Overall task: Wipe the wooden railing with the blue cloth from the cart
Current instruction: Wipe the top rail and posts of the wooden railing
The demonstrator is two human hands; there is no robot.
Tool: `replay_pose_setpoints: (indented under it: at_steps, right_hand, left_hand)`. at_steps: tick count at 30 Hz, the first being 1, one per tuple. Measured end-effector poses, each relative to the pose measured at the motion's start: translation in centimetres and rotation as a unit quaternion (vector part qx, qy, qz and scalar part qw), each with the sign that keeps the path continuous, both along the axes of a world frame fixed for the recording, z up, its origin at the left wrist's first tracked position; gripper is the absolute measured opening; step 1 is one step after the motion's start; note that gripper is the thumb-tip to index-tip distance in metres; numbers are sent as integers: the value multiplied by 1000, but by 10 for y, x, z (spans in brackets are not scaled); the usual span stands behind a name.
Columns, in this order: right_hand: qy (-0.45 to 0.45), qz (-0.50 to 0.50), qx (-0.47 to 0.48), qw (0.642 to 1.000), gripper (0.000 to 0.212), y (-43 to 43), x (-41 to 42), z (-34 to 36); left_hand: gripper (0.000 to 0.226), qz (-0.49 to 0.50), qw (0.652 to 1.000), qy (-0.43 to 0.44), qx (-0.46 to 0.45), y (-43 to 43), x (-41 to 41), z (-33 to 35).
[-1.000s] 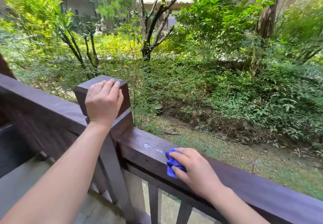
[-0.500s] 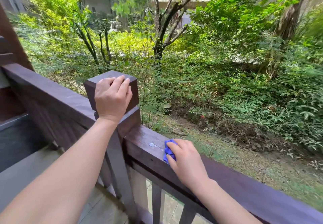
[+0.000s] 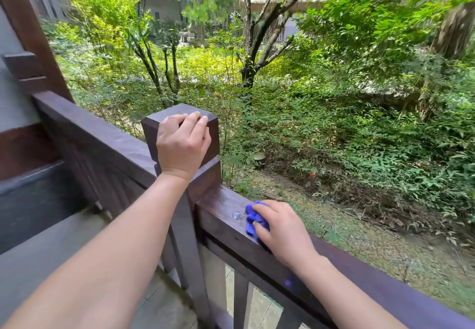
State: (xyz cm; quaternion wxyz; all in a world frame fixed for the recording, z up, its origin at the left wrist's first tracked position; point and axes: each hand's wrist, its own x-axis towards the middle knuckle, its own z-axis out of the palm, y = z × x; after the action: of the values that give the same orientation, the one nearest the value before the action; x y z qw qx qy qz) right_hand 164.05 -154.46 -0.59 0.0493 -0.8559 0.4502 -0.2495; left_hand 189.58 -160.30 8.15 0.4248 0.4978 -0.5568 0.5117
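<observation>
A dark brown wooden railing (image 3: 221,210) runs from the left wall to the lower right, broken by a square corner post (image 3: 154,125). My right hand (image 3: 282,228) presses a bunched blue cloth (image 3: 252,219) flat on the rail top just right of the post. A small wet spot (image 3: 236,215) glistens on the rail beside the cloth's left edge. My left hand (image 3: 182,141) rests over the post's top, fingers curled on its near face. The cart is out of view.
Vertical balusters (image 3: 241,300) stand under the rail. A grey deck floor (image 3: 51,251) lies at lower left, with a dark wall panel (image 3: 28,133) beyond. Past the railing are a dirt slope (image 3: 359,238), shrubs and trees.
My right hand has slid the blue cloth along the rail towards the post, reaching the wet spot. The view has shifted left. My left hand stays on the post.
</observation>
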Motion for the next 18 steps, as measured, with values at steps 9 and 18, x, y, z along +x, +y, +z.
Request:
replay_pose_setpoints:
  at_steps: [9, 18]
  right_hand:
    - [5, 18, 1, 1000, 32, -10, 10, 0]
    - [-6, 38, -19, 999, 27, -19, 29, 7]
  left_hand:
    - [15, 1, 1000, -1, -4, 0, 0, 2]
    - [15, 4, 1000, 2, -7, -1, 1, 0]
